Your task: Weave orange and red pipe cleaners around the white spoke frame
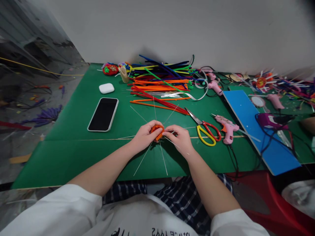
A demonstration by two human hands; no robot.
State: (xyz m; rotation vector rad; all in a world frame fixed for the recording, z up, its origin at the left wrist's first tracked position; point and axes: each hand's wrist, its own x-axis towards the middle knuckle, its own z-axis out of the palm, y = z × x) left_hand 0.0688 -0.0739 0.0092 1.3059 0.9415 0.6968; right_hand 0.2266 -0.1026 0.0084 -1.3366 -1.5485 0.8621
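An orange fuzzy coil (157, 130), apparently wound from pipe cleaner, is at the middle near the table's front. Several thin pale wires (163, 159) spread out from it like spokes. My left hand (148, 132) is closed around the coil's left side, thumb on its front. At its right edge my right hand (179, 137) pinches with thumb and fingertips; whether it grips a wire or the end of the orange strip is too small to tell. Scissors (203, 126) with red and yellow handles lie to the right of my right hand, beside a pink glue gun (228, 127).
Pipe cleaners (162, 82) in many colours are heaped at the back of the green table (71, 147). A phone (103, 114) and a white earphone case (106, 88) lie left. To the right are a blue board (261, 131), a purple device (272, 121) and cables.
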